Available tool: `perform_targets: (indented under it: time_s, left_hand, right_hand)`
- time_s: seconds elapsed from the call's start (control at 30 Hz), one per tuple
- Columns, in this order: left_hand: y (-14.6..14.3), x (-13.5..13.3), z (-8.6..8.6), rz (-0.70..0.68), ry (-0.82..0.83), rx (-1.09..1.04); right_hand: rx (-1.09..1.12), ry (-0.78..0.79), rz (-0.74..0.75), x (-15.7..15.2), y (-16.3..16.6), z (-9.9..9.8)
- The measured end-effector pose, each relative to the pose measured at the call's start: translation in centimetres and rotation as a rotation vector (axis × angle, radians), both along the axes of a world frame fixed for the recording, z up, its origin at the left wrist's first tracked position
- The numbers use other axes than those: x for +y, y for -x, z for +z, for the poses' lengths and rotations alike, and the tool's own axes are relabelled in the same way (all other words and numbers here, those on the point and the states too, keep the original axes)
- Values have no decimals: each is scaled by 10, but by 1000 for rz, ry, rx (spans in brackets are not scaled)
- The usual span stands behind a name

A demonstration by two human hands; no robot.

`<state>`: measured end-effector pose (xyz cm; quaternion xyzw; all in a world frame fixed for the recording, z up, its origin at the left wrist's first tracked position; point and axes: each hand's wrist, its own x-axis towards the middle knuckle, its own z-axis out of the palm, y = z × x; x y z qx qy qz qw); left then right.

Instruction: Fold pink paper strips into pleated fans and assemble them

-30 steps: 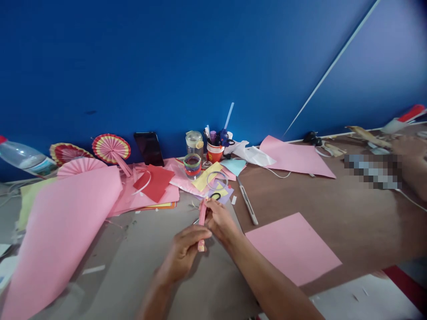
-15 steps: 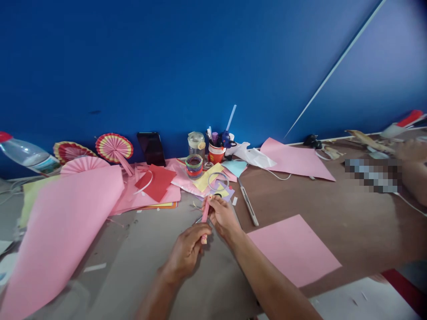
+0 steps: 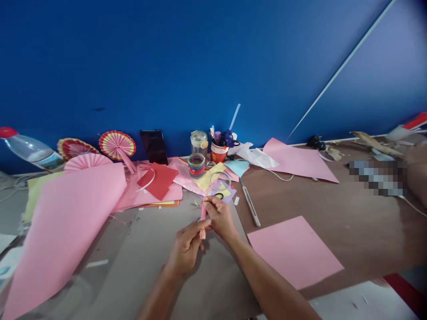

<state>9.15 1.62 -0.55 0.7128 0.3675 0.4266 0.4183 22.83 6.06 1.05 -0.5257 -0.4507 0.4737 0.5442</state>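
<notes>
A narrow pink folded paper strip (image 3: 203, 213), with a lighter patterned lower end, stands between both hands. My left hand (image 3: 187, 244) is closed around its lower part, thumb laid across it. My right hand (image 3: 220, 217) pinches the upper end, and its fingers hide part of the strip. Just beyond the fingertips, black scissor handles (image 3: 219, 195) lie among purple and yellow paper scraps. A box cutter (image 3: 251, 204) rests to the right of my right hand. Near my right forearm lies a flat pink paper sheet (image 3: 295, 251).
A large curled pink sheet (image 3: 63, 231) covers the left side. Pleated paper fans (image 3: 117, 144), a phone (image 3: 154, 146), a jar (image 3: 199, 142) and a red cup of pens (image 3: 219, 153) line the blue wall. Another person's hand (image 3: 416, 166) is at far right.
My right hand has shifted slightly left and down along the strip, nearer my left hand. My left thumb now points more across the strip. The whole view has moved slightly.
</notes>
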Motion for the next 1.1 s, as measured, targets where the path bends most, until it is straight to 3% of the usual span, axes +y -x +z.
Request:
perform_targets:
  time_s: [0.17, 0.27, 0.4, 0.63, 0.8, 0.97, 1.1]
  left_hand:
    - [1, -1, 9, 56, -216, -8]
    - [-2, 0, 11, 16, -265, 3]
    - [-3, 1, 8, -2, -266, 17]
    - [-2, 1, 5, -54, -114, 158]
    - [-1, 1, 2, -89, -84, 219]
    - [0, 2, 1, -95, -166, 207]
    - [2, 4, 5, -35, -227, 115]
  right_hand:
    - [-27, 21, -20, 2, 1, -5]
    - [-8, 52, -14, 2, 0, -7]
    - [28, 72, -16, 3, -2, -7]
    - [173, 111, -38, 6, -6, -9]
    - [145, 127, -42, 5, -4, -13]
    - [214, 114, -45, 8, -5, -20]
    - [210, 89, -50, 9, -9, -15]
